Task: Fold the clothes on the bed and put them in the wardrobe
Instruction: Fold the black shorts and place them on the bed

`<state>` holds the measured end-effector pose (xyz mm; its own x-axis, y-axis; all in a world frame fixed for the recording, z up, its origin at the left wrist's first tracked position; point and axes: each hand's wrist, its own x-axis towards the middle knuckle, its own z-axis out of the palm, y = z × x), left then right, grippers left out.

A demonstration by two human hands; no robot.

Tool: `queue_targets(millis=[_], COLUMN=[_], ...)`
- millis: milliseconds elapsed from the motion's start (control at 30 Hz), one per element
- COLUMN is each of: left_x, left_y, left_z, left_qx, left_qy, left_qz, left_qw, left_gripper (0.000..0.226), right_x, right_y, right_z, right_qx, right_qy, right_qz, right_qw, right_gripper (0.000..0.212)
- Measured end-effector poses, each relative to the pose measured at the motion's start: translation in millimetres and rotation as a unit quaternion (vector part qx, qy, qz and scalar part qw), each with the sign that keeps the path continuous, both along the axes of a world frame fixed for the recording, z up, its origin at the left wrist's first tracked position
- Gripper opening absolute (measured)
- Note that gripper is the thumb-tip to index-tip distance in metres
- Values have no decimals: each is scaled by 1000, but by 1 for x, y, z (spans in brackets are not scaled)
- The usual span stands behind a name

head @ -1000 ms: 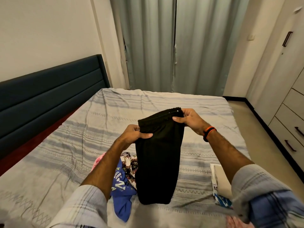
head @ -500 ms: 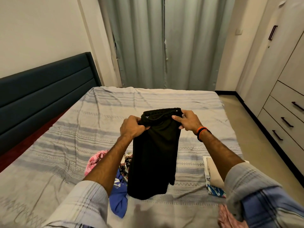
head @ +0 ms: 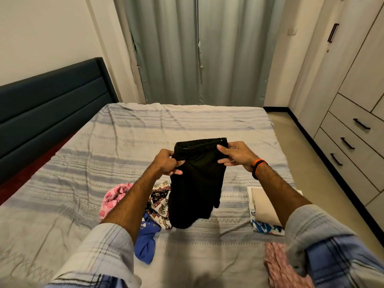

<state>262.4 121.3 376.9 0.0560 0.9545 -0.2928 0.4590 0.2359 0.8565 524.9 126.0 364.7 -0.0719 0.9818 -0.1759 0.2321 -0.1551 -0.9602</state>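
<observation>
Left hand [head: 166, 162] was closed in a fist-like pinch on the left corner of the waistband of the black shorts [head: 195, 183]; right hand [head: 235, 155] pinched the right corner, thumb in front, fingers curled behind. I noted both hands level with each other, so the waistband ran left to right between them, held above the bed [head: 187, 121]. The shorts hung straight down from that line, long axis vertical, their lower hem at or just above the striped bedsheet; contact could not be confirmed. Neither hand sat nearer the garment: each held one end.

Below the left forearm lay the unfolded heap: pink patterned cloth [head: 113, 197], printed black-and-white garment [head: 159, 202], blue T-shirt [head: 146, 240]. Near the right forearm, a folded stack [head: 265, 206] lay on the sheet, with a pinkish garment [head: 278, 265] closer to me. Wardrobe [head: 353, 84] stood to the right of the bed, doors shut.

Judgement: the next fold hinges on the hanging length; lowering it flat onto the bare sheet ahead looked workable.
</observation>
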Motion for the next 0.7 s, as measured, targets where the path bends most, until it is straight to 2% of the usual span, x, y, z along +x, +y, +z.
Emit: queue_targets(millis=[67, 200, 300, 400, 467, 533, 633, 700], left_x=[2, 5, 8, 13, 20, 27, 36, 40], left_y=[-3, 0, 10, 22, 31, 42, 59, 70], left_z=[-2, -3, -6, -16, -23, -30, -34, -30], left_qx=[-26, -66, -91, -117, -123, -104, -24, 33], left_qy=[-5, -40, -60, -63, -77, -89, -80, -67], left_qz=[-16, -22, -11, 2, 19, 41, 55, 67], left_qw=[1000, 997, 994, 991, 989, 990, 995, 995], left_gripper=[2, 15, 13, 4, 14, 21, 21, 21], right_x=[6, 14, 18, 20, 19, 20, 20, 23], right_y=[-3, -5, -1, 9, 18, 30, 44, 52], right_z=[-3, -2, -4, -14, -20, -27, -26, -20], right_qx=[-15, -28, -32, -37, -35, -32, 3, 40], right_qy=[-14, -15, -15, -18, -26, -30, -8, 13], right_qz=[4, -3, -13, -13, -25, -44, -65, -78], right_qw=[1000, 999, 999, 999, 999, 998, 998, 996], right_gripper=[44, 37, 42, 34, 36, 45, 27, 23])
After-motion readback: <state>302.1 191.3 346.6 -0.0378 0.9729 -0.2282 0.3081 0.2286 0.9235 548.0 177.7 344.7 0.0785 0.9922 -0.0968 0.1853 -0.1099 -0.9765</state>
